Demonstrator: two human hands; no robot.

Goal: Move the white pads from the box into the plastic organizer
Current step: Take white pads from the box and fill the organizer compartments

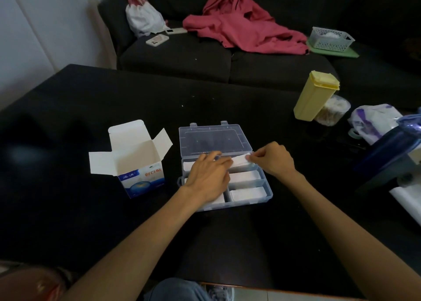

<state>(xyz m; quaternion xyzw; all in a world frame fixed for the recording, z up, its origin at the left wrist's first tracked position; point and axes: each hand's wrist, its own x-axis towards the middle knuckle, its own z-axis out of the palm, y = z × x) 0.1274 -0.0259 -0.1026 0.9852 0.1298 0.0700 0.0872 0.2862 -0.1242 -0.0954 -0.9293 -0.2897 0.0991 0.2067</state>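
So this looks nearly done. The box (pixel 136 162) sits open on the tabletop (pixel 114 100), off to the outside of the left hand's fingers, and what I can see of its inside looks empty, though the bottom is hidden so I can't swear to it. The organizer (pixel 224 164) has its lid flipped back, and the compartments on the near side of the fingers already hold white pads: one stack (pixel 245 177) just under the right fingertips and another (pixel 248 193) closer to the person. More white shows past the left knuckles too.

What's left, I'd guess, is this last bunch (pixel 239 162). It's stretched between the two hands, over the far right compartment, not lying flat yet.

Right hand (pixel 275 159): fingers curled, thumb and fingertips pinching the right end of that bunch. Left hand (pixel 210 175): fingers fairly straight and close together, lying across the organizer with the tips at the bunch's left end, pressing or steadying it. Whether the thumb grips underneath, I can't tell.
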